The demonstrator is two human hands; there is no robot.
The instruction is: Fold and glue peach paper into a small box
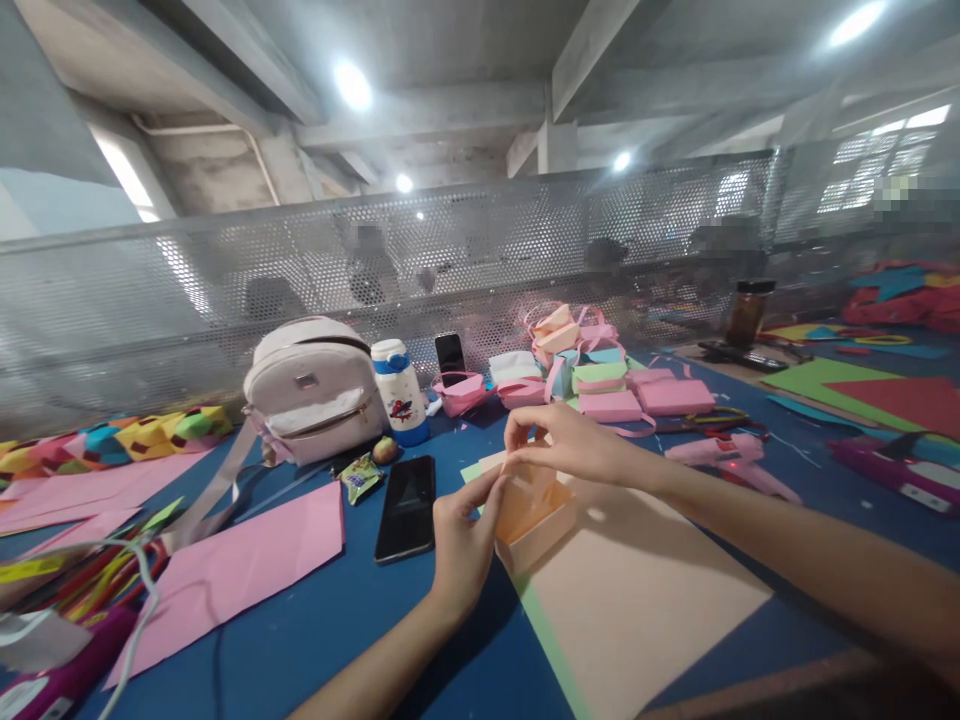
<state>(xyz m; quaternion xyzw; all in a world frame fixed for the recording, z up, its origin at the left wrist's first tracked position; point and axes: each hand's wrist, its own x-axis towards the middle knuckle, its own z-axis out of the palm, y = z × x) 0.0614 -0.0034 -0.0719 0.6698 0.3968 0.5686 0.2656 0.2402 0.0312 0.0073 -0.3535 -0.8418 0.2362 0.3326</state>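
Observation:
A small peach paper box [541, 528] with an open top sits on a large peach sheet [637, 600], which lies over a green sheet [553, 640]. My left hand [466, 535] is closed at the box's left corner, thumb and forefinger pinching its upper edge. From the far side my right hand [559, 445] reaches over the box, fingers pinched together at that same corner, partly hiding the rim. The fingertips of both hands meet there. A black phone [406, 508] lies to the left of my left hand.
A pink glue gun [727, 458] lies to the right, near scissors [712, 420]. Finished-looking pink and green paper boxes [604, 385] crowd the back. A white backpack [311, 385] and a bottle [400, 395] stand back left. Pink sheets [247, 560] lie at the left.

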